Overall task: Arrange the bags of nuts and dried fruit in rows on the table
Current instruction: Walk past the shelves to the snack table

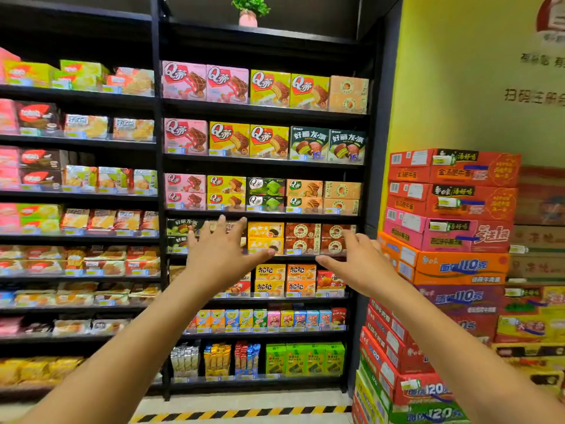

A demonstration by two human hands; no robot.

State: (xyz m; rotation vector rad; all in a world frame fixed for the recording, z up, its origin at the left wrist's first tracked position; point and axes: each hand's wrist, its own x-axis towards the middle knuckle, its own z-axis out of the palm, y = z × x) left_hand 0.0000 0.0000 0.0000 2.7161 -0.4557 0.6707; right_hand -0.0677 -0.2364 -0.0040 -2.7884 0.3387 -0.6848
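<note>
Shop shelves fill the view, black and tall, packed with snack boxes. Pink cake boxes and yellow cake boxes sit side by side up high, with their fronts facing out. Lower down are small orange boxes, a row of little colourful boxes, and green boxes near the bottom. Way up on top stands a little green plant in a pink pot.

On the right, big red and orange cartons are piled in a tall stack against a yellow wall. A black and yellow striped line runs along the floor in front of the shelves.

Both bare arms reach out toward the shelves. The left hand is up with its back to the camera, fingers spread wide and holding nothing. The right hand is beside it, well apart, with fingers stretched out and close together, thumb out to the side, and it holds nothing too. Both hands hang in front of the middle shelves, and I cannot tell if they touch any box.

No bags of nuts or dried fruit and no table show up here, so I cannot tell which way they point.
</note>
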